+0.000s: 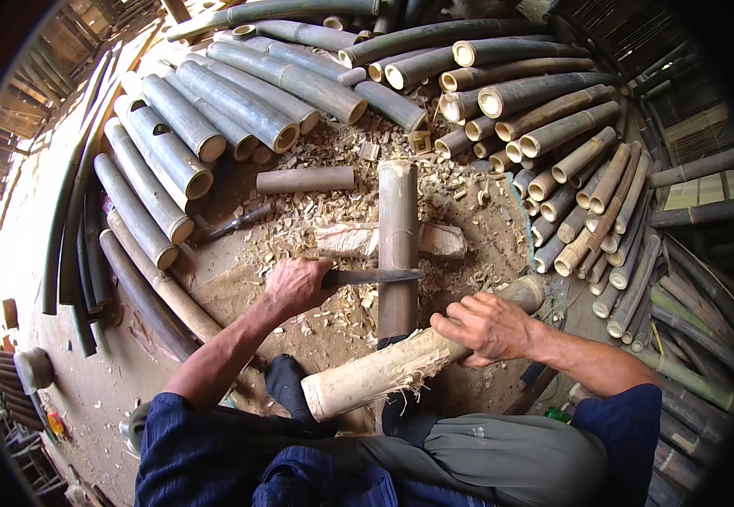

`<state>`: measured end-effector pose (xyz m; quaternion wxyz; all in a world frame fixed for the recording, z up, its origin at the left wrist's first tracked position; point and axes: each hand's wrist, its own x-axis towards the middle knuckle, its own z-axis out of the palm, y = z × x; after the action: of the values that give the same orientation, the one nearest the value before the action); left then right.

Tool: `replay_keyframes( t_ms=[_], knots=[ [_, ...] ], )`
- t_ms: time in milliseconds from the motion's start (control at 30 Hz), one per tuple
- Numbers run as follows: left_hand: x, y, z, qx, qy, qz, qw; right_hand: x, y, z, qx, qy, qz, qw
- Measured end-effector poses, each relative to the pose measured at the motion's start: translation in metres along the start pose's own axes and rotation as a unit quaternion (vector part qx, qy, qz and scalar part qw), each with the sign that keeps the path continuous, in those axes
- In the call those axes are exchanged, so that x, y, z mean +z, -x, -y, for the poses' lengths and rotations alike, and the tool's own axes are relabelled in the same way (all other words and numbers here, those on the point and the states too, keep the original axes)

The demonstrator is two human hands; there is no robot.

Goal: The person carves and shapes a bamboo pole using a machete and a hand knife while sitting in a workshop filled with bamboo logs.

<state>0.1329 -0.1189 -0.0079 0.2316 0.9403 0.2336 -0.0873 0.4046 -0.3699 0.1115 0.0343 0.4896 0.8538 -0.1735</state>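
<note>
My left hand (295, 286) is closed round the dark handle of a knife (375, 276). The blade points right and lies across a brown bamboo tube (397, 211), which runs away from me between my feet and crosses over a rough wooden block (342, 241). In my right hand (489, 328) is a thick, pale bamboo length (375, 376), tilted with its left end lower, close to my lap. Its underside is splintered and frayed. The fingers wrap over its upper side, nearer the right end. The near end of the tube is hidden behind this length.
Wood chips (299, 224) cover the ground around the block. A short brown bamboo piece (305, 179) and a dark tool (239, 223) lie beyond my left hand. Large bamboo poles (156, 190) lie at the left, and stacked bamboo lengths (565, 127) fill the right side.
</note>
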Motion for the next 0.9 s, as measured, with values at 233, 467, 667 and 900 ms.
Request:
replay_keyframes(
  t_ms=[233,467,667,900],
  knots=[
    [0.004,-0.011,0.006,-0.026,-0.066,0.062,0.996,0.016,-0.001,-0.033,-0.039,0.046,-0.065,0.996],
    [0.001,-0.012,0.006,0.001,-0.103,0.079,0.991,0.025,-0.011,-0.08,0.048,0.133,0.012,0.99],
    [0.004,-0.012,0.0,-0.011,-0.082,0.089,0.993,0.026,-0.008,-0.103,-0.036,0.084,-0.111,0.99],
    [-0.001,-0.01,0.001,-0.033,-0.085,0.088,0.992,0.029,-0.019,-0.065,-0.122,0.085,-0.112,0.983]
  ],
)
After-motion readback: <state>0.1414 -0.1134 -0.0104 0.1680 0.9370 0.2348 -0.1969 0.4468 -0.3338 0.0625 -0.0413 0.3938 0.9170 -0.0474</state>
